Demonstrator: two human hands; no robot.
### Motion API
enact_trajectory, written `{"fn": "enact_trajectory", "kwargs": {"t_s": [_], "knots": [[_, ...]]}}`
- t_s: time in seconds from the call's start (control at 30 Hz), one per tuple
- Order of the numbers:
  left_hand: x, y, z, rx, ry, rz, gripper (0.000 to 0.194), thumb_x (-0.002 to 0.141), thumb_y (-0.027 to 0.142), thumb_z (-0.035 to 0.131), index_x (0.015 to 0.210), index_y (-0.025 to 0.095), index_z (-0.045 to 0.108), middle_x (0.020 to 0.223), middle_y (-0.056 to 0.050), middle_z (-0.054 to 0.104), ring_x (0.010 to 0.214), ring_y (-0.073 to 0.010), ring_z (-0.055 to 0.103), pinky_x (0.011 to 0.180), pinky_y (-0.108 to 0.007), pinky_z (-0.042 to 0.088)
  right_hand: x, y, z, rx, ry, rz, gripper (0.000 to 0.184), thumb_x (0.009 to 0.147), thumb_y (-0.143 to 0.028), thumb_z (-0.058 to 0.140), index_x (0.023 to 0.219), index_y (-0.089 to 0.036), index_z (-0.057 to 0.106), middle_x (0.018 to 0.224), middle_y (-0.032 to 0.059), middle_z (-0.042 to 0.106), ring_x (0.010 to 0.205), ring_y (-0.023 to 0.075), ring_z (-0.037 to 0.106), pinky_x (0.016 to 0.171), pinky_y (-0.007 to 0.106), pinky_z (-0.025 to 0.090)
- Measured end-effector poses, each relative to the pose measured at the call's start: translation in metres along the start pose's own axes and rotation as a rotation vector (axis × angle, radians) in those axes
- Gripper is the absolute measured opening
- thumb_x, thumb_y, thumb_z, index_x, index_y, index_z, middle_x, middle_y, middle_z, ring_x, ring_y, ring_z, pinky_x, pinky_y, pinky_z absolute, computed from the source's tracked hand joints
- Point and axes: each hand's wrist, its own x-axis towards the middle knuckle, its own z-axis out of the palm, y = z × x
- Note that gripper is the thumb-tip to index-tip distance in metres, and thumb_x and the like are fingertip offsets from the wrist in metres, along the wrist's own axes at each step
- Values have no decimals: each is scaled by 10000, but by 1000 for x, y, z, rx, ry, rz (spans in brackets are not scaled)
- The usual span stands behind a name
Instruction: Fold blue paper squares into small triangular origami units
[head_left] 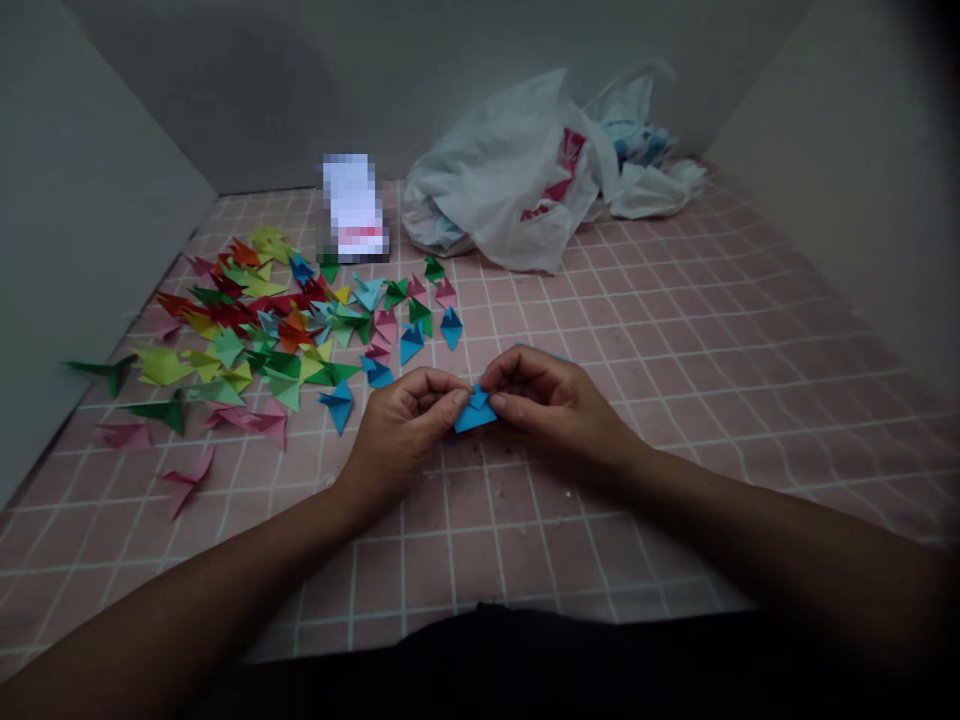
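Observation:
A small piece of folded blue paper point(475, 410) is pinched between both my hands just above the pink gridded surface point(675, 330). My left hand point(405, 425) grips its left side with thumb and fingers. My right hand point(551, 400) holds its right side, thumb pressed on the fold. To the left lies a spread of several folded paper pieces point(277, 330) in red, green, yellow, pink and blue; the nearest blue ones point(339, 402) sit just left of my left hand.
A crumpled white plastic bag point(517, 170) with red print lies at the back, more white wrapping point(652, 185) beside it. A blurred white packet point(352, 208) stands behind the paper pile. Grey walls point(75, 250) close in left, back and right.

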Motion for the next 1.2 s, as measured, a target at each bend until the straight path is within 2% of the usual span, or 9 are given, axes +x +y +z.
{"fn": "enact_trajectory", "kwargs": {"t_s": [0.27,0.57,0.63,0.73,0.93,1.2], "knots": [[-1,3,1,80,-8,80,132,790,293,748,795,173,694,725,-4,699,649,-123,630,617,-222,512,-1,-1,-1,-17,-5,20,140,820,-285,692,860,-180,609,770,1,581,674,125,512,605,261,408],[-5,3,0,402,24,359,64,861,221,678,820,195,720,748,4,738,635,-120,642,601,-218,482,0,0,1,-80,-36,-31,113,842,-272,669,831,-178,605,734,-16,547,645,113,466,577,257,364],[-6,4,-1,447,28,387,63,862,218,679,824,196,725,754,4,742,631,-119,636,606,-224,475,-1,1,1,-125,-28,-63,110,856,-265,661,823,-180,599,728,-16,548,645,114,469,579,260,365],[-6,3,-2,401,14,347,82,874,250,673,860,191,728,754,1,732,639,-124,630,602,-226,474,-2,2,0,-220,-1,-121,101,868,-249,645,811,-181,596,729,-13,558,650,118,481,586,264,370],[-2,1,-3,157,-24,214,138,898,307,654,897,178,703,799,-4,710,708,-123,642,640,-213,507,-1,5,-1,-282,19,-162,73,872,-195,606,803,-173,596,719,-18,564,640,114,499,588,262,377],[1,1,-2,132,-17,130,117,819,274,724,805,166,681,725,7,667,663,-110,611,636,-210,500,-1,4,-1,-245,26,-147,89,891,-217,601,814,-171,598,732,-17,552,676,122,503,623,273,387]]}}
